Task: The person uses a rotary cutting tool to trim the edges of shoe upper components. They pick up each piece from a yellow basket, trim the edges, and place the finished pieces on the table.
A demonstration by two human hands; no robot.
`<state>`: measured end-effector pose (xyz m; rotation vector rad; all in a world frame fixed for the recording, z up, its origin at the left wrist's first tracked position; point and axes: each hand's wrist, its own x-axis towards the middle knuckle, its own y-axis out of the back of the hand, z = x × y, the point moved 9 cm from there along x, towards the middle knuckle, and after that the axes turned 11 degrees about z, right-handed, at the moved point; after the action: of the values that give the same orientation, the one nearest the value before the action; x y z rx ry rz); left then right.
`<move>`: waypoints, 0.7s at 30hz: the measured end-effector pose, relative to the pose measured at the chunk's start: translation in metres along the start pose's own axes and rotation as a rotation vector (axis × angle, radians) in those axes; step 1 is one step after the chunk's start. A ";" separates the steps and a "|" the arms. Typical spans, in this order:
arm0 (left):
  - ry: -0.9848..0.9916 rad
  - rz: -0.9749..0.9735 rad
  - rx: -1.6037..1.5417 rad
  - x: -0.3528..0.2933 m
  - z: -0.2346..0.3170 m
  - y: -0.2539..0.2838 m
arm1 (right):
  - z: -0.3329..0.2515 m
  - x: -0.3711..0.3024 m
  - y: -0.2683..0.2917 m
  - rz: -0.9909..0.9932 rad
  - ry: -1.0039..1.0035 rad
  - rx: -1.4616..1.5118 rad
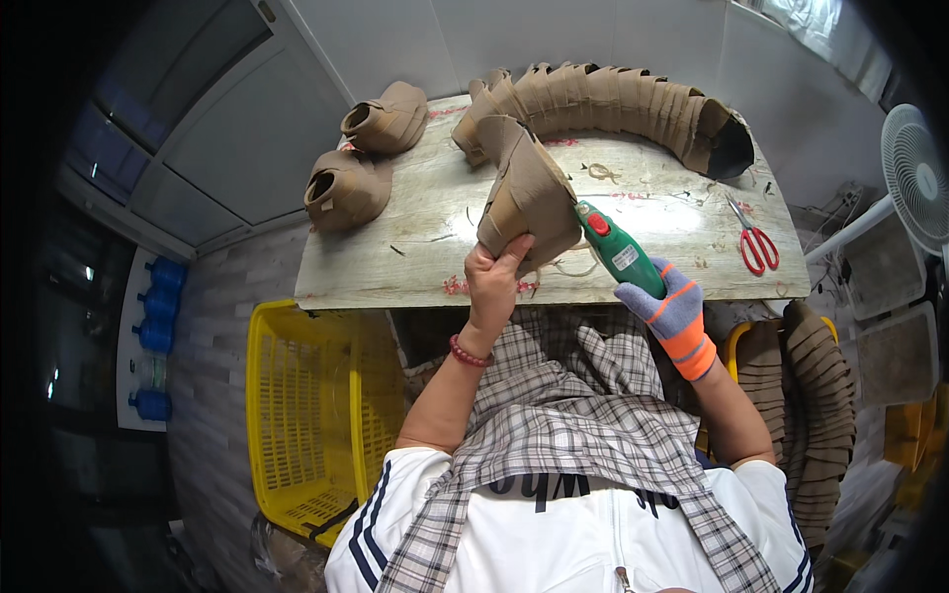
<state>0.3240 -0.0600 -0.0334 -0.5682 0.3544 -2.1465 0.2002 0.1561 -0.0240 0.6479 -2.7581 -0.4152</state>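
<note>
My bare left hand (497, 282), with a red bead bracelet at the wrist, grips a brown shoe upper (537, 203) by its lower edge and holds it up over the table. In my right hand (677, 311), which wears a grey and orange knit glove, is a green handheld power tool (621, 255) with a red button. The tool's front end meets or nearly meets the upper's right edge; its exact working tip is too small to make out.
A long nested row of brown uppers (613, 109) curves along the table's (435, 257) back. Two single uppers (348, 190) stand at the left. Red-handled scissors (758, 247) lie at the right. A yellow crate (301, 395) stands below left, stacked uppers (819, 395) below right, a white fan (914, 178) beyond.
</note>
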 end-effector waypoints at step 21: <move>-0.889 -0.416 0.862 -0.034 0.018 -0.016 | -0.016 0.016 -0.001 -0.075 -0.227 0.293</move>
<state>0.3406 -0.0240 -0.0199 -1.0251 -1.1921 -1.9133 0.1915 0.1445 -0.0064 0.8200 -3.0507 -0.1022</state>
